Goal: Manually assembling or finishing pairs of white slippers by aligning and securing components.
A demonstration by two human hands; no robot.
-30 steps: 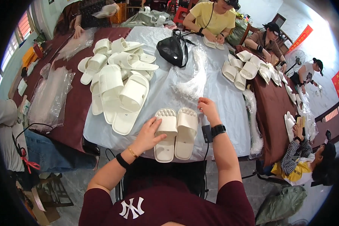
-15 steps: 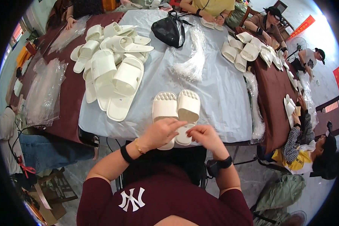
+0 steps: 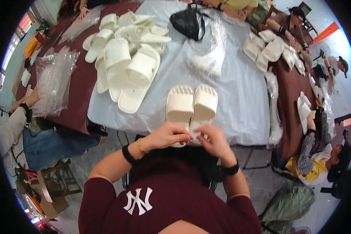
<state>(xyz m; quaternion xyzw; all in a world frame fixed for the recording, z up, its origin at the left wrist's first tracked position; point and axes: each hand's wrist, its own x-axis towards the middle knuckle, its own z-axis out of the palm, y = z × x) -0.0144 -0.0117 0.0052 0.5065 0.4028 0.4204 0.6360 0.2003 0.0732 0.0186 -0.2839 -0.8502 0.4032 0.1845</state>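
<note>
Both hands, left (image 3: 168, 135) and right (image 3: 212, 141), meet fingertips, fingers curled.

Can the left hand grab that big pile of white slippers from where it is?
Probably yes, with a stretch. The left hand rests at the heels of the slipper pair; the pile of white slippers lies farther up the table on its left, with only bare cloth between.

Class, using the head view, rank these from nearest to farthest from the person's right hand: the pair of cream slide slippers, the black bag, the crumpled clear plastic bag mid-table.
1. Pair of cream slide slippers, touching the right hand.
2. Crumpled clear plastic bag, mid-table.
3. Black bag, far edge.
</note>
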